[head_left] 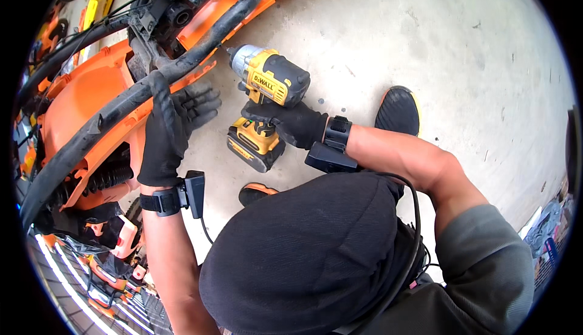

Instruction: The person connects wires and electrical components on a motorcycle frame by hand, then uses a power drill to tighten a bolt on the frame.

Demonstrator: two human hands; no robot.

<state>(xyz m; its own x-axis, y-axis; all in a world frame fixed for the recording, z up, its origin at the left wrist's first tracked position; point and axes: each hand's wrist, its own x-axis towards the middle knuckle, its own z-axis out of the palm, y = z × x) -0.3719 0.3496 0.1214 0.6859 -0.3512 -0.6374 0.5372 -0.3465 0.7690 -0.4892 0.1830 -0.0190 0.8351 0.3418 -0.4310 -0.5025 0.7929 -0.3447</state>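
My right hand (297, 123), in a black glove, is wrapped around the grip of a yellow and black cordless impact wrench (267, 77). The wrench's grey nose points up and left, its tip close to a curved black tube (130, 98) of an orange vehicle frame. Below the grip sits its battery pack (255, 143). My left hand (170, 122), also gloved in black, is open beside that tube. Its fingers stretch toward the wrench without touching it, while one digit lies over the tube. Whatever the tip meets is too small to make out.
Orange body panels (91, 86) and a black coil spring (109, 177) fill the left side. A black shoe (398, 110) stands on the pale concrete floor (473, 61). Dark wrist-worn boxes with cables sit on both forearms. Assorted items (546, 225) lie at the far right edge.
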